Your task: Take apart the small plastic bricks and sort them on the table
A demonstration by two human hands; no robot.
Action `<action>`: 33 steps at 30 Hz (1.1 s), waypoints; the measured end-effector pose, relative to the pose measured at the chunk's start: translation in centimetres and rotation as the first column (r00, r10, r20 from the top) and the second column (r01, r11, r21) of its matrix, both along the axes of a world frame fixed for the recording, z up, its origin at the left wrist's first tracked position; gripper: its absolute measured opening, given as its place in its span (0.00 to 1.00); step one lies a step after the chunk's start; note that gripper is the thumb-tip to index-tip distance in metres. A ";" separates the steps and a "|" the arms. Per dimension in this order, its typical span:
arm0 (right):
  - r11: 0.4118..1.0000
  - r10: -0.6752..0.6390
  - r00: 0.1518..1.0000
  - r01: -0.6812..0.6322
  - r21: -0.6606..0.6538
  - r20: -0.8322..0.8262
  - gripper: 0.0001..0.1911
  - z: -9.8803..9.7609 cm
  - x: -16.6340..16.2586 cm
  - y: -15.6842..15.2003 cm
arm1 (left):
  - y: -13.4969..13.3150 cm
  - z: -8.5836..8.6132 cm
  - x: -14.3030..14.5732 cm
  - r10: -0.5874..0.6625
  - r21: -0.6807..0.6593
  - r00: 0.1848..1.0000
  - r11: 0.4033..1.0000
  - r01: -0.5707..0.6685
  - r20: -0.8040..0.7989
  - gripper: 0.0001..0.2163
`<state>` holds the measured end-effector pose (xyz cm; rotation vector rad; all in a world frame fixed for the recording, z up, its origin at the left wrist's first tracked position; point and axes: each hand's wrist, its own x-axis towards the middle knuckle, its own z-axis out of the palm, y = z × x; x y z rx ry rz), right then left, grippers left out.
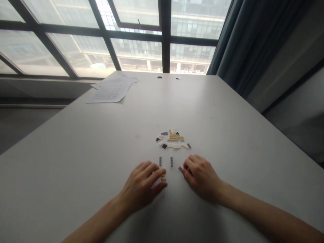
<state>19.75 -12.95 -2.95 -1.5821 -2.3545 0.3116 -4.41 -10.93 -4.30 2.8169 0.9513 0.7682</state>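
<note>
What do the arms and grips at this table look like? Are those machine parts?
No, they're human. The left grip and right grip are bare hands, with no gloves and no rings that I can make out. The left forearm and right forearm show no sleeve, watch or bracelet in view, nor any cables or markings.

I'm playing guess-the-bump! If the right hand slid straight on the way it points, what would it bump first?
Beyond the small gray piece at its fingertips, the right hand would probably bump the nearer gray studded brick, though depth is unclear.
</note>
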 end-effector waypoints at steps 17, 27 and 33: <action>0.934 -0.170 0.714 -0.103 -0.343 -0.679 0.10 0.4 0.3 1.5 | 1.3 1.8 4.3 -0.049 0.018 0.987 0.999 0.046 0.156 0.08; 0.967 -0.102 0.686 -0.102 -0.233 -0.721 0.07 0.9 -0.1 0.8 | 1.6 1.9 4.2 -0.038 0.047 0.954 0.999 0.025 0.297 0.03; 0.996 0.008 0.710 -0.067 -0.056 -0.704 0.03 0.5 -0.2 0.4 | 1.7 1.9 3.9 -0.044 0.060 0.942 0.998 0.025 0.332 0.02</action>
